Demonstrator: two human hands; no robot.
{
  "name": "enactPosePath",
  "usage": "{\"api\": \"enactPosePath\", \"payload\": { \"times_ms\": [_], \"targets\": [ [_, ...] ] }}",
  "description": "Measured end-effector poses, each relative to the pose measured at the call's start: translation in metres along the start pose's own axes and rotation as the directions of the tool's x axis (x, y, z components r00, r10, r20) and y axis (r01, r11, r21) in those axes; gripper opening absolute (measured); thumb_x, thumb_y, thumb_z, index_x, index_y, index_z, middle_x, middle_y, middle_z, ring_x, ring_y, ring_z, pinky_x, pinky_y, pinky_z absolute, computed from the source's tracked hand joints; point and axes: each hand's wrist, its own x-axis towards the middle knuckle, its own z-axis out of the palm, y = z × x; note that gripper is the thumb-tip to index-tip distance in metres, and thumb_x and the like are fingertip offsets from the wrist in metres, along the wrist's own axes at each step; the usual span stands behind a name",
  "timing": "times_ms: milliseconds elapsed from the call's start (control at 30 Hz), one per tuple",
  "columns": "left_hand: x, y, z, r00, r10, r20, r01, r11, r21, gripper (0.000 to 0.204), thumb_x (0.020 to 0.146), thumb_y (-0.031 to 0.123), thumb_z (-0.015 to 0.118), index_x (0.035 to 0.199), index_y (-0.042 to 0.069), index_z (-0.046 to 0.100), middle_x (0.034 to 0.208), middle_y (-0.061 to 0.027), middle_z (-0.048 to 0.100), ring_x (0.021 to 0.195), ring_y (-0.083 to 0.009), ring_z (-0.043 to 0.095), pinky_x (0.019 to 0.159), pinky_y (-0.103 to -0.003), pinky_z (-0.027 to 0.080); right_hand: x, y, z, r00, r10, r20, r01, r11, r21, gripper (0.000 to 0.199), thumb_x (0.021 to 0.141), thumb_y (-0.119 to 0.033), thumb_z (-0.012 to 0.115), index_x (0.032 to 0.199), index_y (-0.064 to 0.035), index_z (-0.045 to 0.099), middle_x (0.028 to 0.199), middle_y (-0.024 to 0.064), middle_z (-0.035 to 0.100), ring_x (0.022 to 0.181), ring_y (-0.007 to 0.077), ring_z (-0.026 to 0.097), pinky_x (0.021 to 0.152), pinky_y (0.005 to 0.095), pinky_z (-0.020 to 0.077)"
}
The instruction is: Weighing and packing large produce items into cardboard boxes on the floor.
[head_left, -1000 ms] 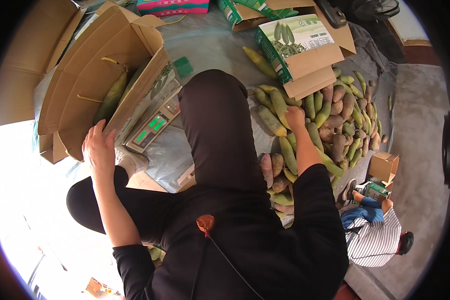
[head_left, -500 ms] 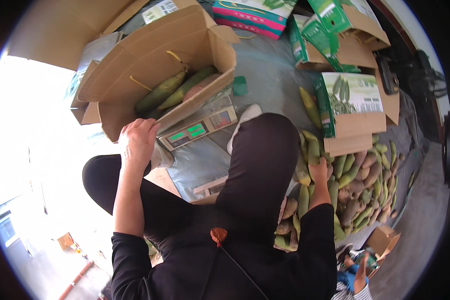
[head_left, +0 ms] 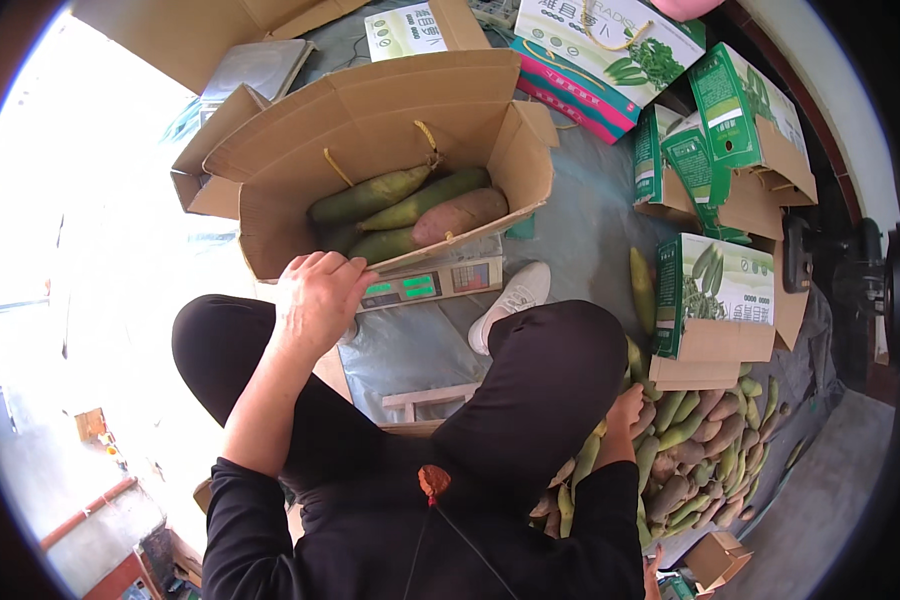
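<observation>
Resting curled on the near rim of the cardboard box (head_left: 370, 160) at eleven o'clock, the left hand (head_left: 315, 300) grips stiff, vegetable-laden cardboard best lifted underneath, while the right hand (head_left: 625, 412) reaches the pile (head_left: 690, 460), its grip unclear.

My left hand (head_left: 315, 297) reaches forward from a bare, nearly straight forearm, palm down, fingers (head_left: 342, 268) curled. My right hand (head_left: 626, 410) hangs low beside my right knee, mostly hidden; I cannot tell its grip.
</observation>
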Motion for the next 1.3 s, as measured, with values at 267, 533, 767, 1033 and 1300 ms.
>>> {"api": "enactPosePath", "payload": {
  "times_ms": [267, 533, 767, 1033, 1300],
  "targets": [
    [0.001, -0.009, -0.009, 0.973, -0.2, -0.111, 0.156, 0.934, -0.321, 0.013, 0.081, 0.011, 0.061, 0.09, 0.004, 0.067, 0.078, -0.0102, 0.063, 0.073, -0.0284, 0.06, 0.068, -0.036, 0.047, 0.026, -0.022, -0.003, 0.887, -0.425, -0.181, 0.456, 0.744, 0.489, 0.055, 0.07, -0.019, 0.069, 0.117, -0.0034, 0.046, 0.114, 0.0213, 0.055, 0.106, 0.0391, 0.052, 0.088, 0.0423, 0.0431],
    [0.002, -0.008, -0.017, 0.932, -0.323, -0.165, 0.185, 0.813, -0.552, 0.013, 0.085, 0.009, 0.059, 0.093, 0.002, 0.066, 0.08, -0.0112, 0.063, 0.073, -0.0236, 0.062, 0.067, -0.03, 0.048, -0.079, -0.134, -0.213, 0.539, -0.699, -0.47, 0.834, 0.363, 0.416, 0.064, 0.062, -0.01, 0.076, 0.117, 0.0028, 0.045, 0.112, 0.0176, 0.056, 0.105, 0.0278, 0.054, 0.092, 0.0356, 0.041],
    [-0.007, -0.009, -0.031, 0.88, -0.325, -0.347, 0.067, 0.808, -0.586, 0.01, 0.086, 0.003, 0.057, 0.092, -0.001, 0.065, 0.08, -0.0097, 0.064, 0.072, -0.0167, 0.062, 0.065, -0.025, 0.047, -0.208, -0.24, -0.301, 0.009, -0.852, -0.523, 0.995, -0.046, 0.093, 0.06, 0.059, -0.006, 0.075, 0.114, -0.0037, 0.05, 0.11, 0.0119, 0.057, 0.105, 0.0259, 0.055, 0.091, 0.0349, 0.0418],
    [-0.006, -0.024, -0.028, 0.815, -0.335, -0.473, -0.013, 0.806, -0.592, 0.011, 0.088, 0.004, 0.056, 0.091, -0.002, 0.065, 0.081, -0.0083, 0.065, 0.076, -0.0144, 0.059, 0.069, -0.025, 0.046, -0.274, -0.318, -0.254, -0.212, -0.913, -0.348, 0.974, -0.168, -0.153, 0.052, 0.07, -0.025, 0.073, 0.115, -0.013, 0.051, 0.108, 0.0029, 0.061, 0.109, 0.0252, 0.053, 0.085, 0.0467, 0.0399],
    [-0.011, -0.023, -0.024, 0.843, -0.381, -0.38, 0.065, 0.774, -0.63, 0.015, 0.091, 0.008, 0.054, 0.093, 0.0, 0.066, 0.084, -0.0053, 0.065, 0.079, -0.0106, 0.06, 0.072, -0.022, 0.045, -0.174, -0.225, -0.278, 0.128, -0.873, -0.472, 0.964, -0.003, 0.267, 0.042, 0.077, -0.021, 0.069, 0.114, -0.0065, 0.055, 0.104, 0.0123, 0.063, 0.097, 0.0221, 0.06, 0.084, 0.0332, 0.0474]
  ]
}}
